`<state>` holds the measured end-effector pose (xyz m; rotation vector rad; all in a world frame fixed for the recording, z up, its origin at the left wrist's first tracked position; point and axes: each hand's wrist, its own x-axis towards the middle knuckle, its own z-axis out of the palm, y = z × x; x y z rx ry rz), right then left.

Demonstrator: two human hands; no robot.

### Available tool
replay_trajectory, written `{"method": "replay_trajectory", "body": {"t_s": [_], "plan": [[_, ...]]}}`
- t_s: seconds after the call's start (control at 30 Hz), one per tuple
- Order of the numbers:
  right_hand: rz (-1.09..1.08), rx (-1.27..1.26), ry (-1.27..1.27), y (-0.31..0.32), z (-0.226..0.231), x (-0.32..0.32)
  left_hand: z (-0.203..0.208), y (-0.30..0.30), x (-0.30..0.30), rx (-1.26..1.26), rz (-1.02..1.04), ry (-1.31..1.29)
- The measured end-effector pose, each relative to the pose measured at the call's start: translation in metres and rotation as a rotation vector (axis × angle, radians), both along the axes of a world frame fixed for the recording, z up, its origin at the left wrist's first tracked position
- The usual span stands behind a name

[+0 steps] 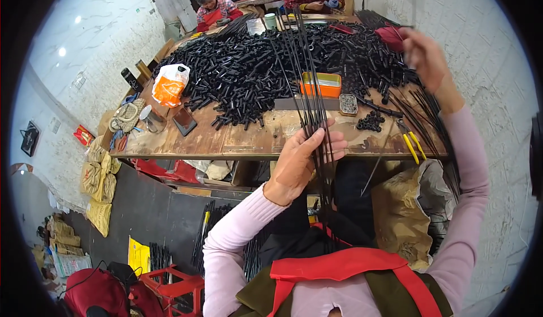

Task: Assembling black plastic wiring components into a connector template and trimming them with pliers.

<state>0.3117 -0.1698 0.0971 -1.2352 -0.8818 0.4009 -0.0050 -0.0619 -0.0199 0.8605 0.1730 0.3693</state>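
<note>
A bundle of long, thin black rods [324, 184] stands nearly upright in front of my body, its upper ends fanning out over the table. My left hand [302, 156] is closed around it at mid-length, thumb across the front and fingertips showing beyond. Raised at the right, my right hand [425, 59] is smeared by motion, with its fingers partly curled. Whether it holds anything cannot be made out. Behind it lies a red cloth item [390, 37]. More black rods [421, 116] lie at the table's right edge, under my right forearm.
A large heap of short black tubular parts [243, 68] covers the wooden table [249, 139]. Nearer are an orange box [320, 84], a small tub of metal bits [348, 105], yellow-handled pliers [412, 141], a phone [184, 121] and an orange-white bag [170, 85]. Other people sit beyond.
</note>
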Motion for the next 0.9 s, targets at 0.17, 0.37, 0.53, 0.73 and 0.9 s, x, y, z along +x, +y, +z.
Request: {"method": "replay_trajectory", "body": {"t_s": [0.17,0.37,0.53,0.73,0.9], "plan": [[-0.222,-0.416,-0.151,-0.081,-0.031,0.192,-0.001,-0.007,0.001,-0.055,-0.027,-0.066],[-0.836,-1.077,-1.281,-0.157,-0.171,0.268,0.001,-0.021,-0.006,0.03,0.038,-0.058],[-1.004,-1.539,-1.256,-0.141,-0.189,0.272,0.003,-0.016,-0.001,0.19,0.059,0.005],[0.527,-0.34,-0.105,0.045,-0.065,0.001,0.031,0.026,0.022,0.318,0.023,0.028],[0.81,-0.13,0.459,0.085,-0.031,-0.12,0.017,0.025,0.016,0.127,-0.127,-0.042]]}}
